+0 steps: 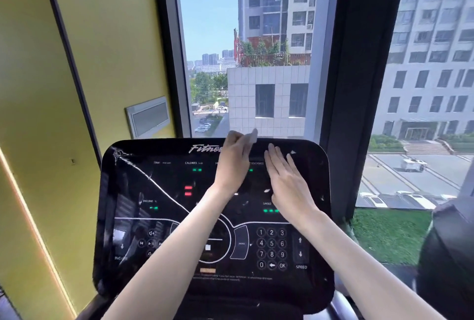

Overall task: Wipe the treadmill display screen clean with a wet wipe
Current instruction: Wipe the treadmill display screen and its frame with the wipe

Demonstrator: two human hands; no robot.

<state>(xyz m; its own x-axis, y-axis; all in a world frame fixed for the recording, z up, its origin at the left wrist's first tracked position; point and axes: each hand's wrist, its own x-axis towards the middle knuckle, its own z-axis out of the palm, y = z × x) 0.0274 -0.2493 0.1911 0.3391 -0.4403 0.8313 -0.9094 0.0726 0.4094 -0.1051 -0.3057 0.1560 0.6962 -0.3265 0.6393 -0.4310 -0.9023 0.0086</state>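
The black glossy treadmill display screen (159,191) fills the lower middle of the head view, with lit green and red readouts and a number keypad. My left hand (234,158) is raised at the screen's top edge, fingers pinched on a small white wet wipe (252,137). Just to its right, my right hand (284,178) lies flat on the upper right part of the screen with its fingers straight and together, holding nothing. Both forearms cross over the console from below.
A white crack-like line (154,181) runs across the screen's left half. A large window (256,50) with dark frames stands right behind the console. A yellow wall (77,63) with a small grey panel (148,116) is on the left.
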